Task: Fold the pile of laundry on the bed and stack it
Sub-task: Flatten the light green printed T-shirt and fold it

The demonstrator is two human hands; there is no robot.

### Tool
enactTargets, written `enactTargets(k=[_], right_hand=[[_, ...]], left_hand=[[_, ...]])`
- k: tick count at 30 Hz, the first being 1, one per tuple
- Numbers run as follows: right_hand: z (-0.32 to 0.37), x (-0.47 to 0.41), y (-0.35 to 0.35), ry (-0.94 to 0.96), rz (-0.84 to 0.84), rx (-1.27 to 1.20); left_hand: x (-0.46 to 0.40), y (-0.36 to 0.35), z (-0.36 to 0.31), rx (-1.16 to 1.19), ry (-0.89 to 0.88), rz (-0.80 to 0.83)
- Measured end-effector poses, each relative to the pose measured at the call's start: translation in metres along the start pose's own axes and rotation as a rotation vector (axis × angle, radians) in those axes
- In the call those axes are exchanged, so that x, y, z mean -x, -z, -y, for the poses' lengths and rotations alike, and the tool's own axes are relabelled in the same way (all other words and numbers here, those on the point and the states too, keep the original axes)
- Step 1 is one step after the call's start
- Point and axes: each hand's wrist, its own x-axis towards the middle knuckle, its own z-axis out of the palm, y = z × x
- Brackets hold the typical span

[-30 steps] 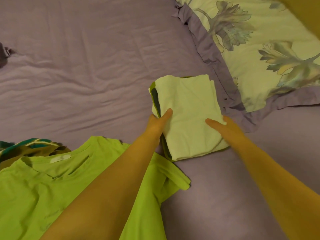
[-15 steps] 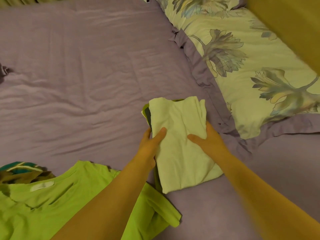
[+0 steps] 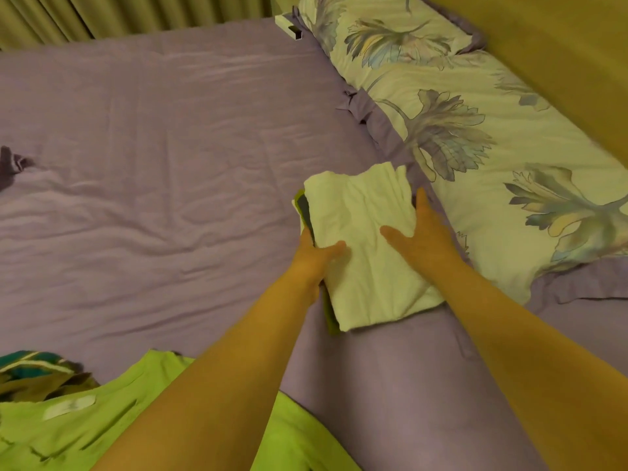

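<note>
Right now I am holding the folded pale garment (image 3: pixel 367 253) on the purple bedsheet (image 3: pixel 153 158), just beside the floral pillow (image 3: pixel 509 158). My left hand (image 3: pixel 314 260) is gripping its left edge, thumb curled over the top and fingers tucked under, where darker green folded layers (image 3: pixel 303 209) are showing beneath. My right hand (image 3: pixel 424 236) is lying flat and spread along its right side, fingers straight. An unfolded lime green shirt (image 3: pixel 102 430) is lying near me.
</note>
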Motion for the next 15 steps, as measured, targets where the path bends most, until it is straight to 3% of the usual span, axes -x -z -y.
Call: enactTargets(k=[4, 7, 11, 13, 15], right_hand=[[-0.01, 0.017, -0.026, -0.022, 0.139, 0.523], [-0.009, 0.033, -0.034, 0.023, 0.087, 0.681], [-0.007, 0.083, -0.042, 0.283, -0.052, 0.538], [-0.01, 0.124, -0.053, 0.439, -0.077, 0.432], [-0.015, 0.167, -0.071, 0.456, -0.027, 0.339]], left_hand=[[0.001, 0.002, 0.027, -0.212, -0.007, 0.018], [0.011, 0.007, 0.039, -0.288, -0.039, -0.022], [0.043, 0.026, 0.053, -0.497, -0.033, 0.017], [0.063, 0.043, 0.06, -0.701, -0.04, 0.084], [0.077, 0.067, 0.065, -1.013, -0.073, 0.158]])
